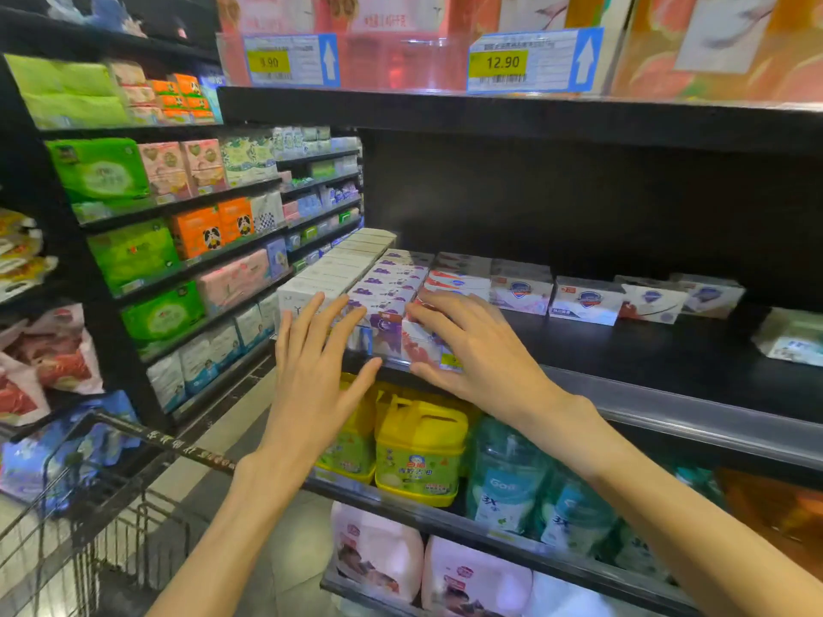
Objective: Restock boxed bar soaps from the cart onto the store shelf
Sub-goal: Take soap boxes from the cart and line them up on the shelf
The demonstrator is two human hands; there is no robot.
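Note:
Rows of boxed bar soaps stand on the black shelf (623, 349): a white row (338, 264) at the left, a purple-printed row (392, 282) beside it, then red-and-white boxes (458, 282). More soap boxes (585, 300) stand singly along the back to the right. My left hand (311, 371) has straight, spread fingers against the fronts of the white and purple rows. To its right, my right hand (472, 349) lies spread over the front red-and-white boxes, fingers relaxed. Neither hand holds a box. The wire cart (102, 496) stands at the lower left.
Yellow detergent tubs (418, 452) and teal refill pouches (507, 478) fill the shelf below; pink jugs (378, 554) sit lower still. Tissue packs (133, 256) line the shelving to the left. Price tags (530, 60) hang on the shelf above. The cart holds blue packs (40, 452).

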